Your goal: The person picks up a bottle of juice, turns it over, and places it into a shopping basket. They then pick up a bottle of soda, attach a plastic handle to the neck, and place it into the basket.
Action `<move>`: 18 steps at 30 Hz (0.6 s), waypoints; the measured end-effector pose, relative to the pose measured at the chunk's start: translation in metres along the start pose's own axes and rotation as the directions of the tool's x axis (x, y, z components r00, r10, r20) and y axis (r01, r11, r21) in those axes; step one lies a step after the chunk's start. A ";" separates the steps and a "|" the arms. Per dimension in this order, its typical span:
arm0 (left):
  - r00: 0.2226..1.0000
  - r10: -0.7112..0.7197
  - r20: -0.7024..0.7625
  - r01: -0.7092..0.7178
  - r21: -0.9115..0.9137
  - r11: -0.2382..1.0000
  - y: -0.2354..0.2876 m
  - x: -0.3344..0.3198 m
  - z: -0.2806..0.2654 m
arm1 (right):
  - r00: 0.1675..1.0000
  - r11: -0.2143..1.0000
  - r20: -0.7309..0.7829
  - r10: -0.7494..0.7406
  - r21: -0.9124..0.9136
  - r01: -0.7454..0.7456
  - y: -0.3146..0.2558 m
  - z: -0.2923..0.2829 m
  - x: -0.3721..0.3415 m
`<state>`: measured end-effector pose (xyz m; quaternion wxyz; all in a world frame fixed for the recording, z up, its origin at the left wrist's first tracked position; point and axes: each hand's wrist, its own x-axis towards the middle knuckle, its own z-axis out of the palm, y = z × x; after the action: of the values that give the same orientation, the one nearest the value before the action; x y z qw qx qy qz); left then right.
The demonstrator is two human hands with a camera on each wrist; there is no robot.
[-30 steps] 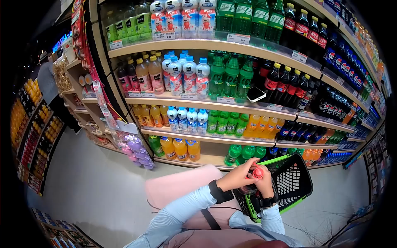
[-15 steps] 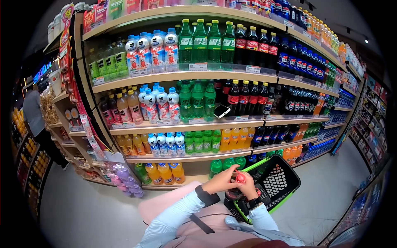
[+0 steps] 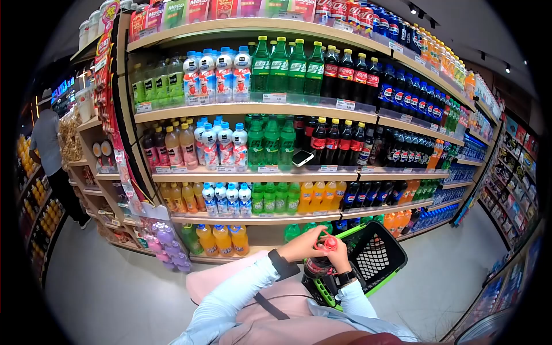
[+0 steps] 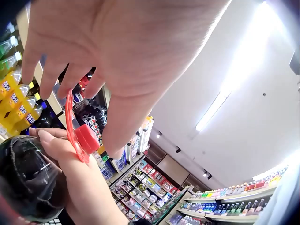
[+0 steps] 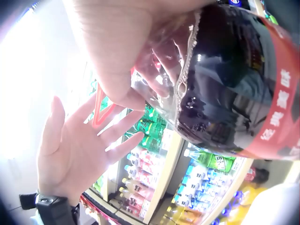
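A large bottle of dark cola (image 5: 225, 84) with a red label, red cap (image 4: 87, 138) and red carrying ring (image 4: 70, 123) is in front of the person's body. In the right wrist view, the right hand (image 5: 112, 51) grips it around the neck, just under the cap. The left hand (image 3: 303, 245) is beside the cap, and in the right wrist view its palm shows with straight, spread fingers (image 5: 125, 123) around the ring. In the head view the hands hide much of the bottle's upper part.
A black basket with a green rim (image 3: 397, 270) stands below and right of the hands. Shelves (image 3: 259, 176) of bottled drinks rise ahead, with a phone (image 3: 302, 157) lying on one. A pink bulky item (image 3: 215, 276) is by the left forearm. Another person (image 3: 46, 144) stands far left.
The head view has tilted up and swung slightly, so more upper shelves show. Both hands stay together at the bottle's top, and more of the bottle shows beneath them.
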<state>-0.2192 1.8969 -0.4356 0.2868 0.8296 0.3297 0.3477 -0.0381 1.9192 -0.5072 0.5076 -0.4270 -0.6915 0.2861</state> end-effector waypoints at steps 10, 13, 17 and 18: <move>0.997 -0.027 -0.078 0.019 -0.106 0.994 0.004 -0.018 -0.004 | 0.999 0.997 0.033 0.040 0.071 -0.042 -0.002 0.006 -0.001; 0.993 -0.076 -0.086 0.058 -0.197 0.979 0.001 -0.028 -0.006 | 0.994 0.981 0.048 0.094 0.163 -0.100 -0.015 0.013 0.004; 0.991 -0.073 -0.113 0.033 -0.323 0.946 -0.026 -0.037 -0.002 | 0.980 0.976 0.086 0.179 0.108 -0.188 -0.023 0.018 0.025; 0.986 -0.146 -0.082 0.109 -0.351 0.930 -0.032 -0.040 -0.003 | 0.980 0.977 0.080 0.182 0.101 -0.189 -0.031 0.022 0.031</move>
<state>-0.2544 1.8882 -0.4716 0.4316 0.7234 0.3318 0.4247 -0.0716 1.9324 -0.4747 0.4765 -0.4513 -0.6494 0.3841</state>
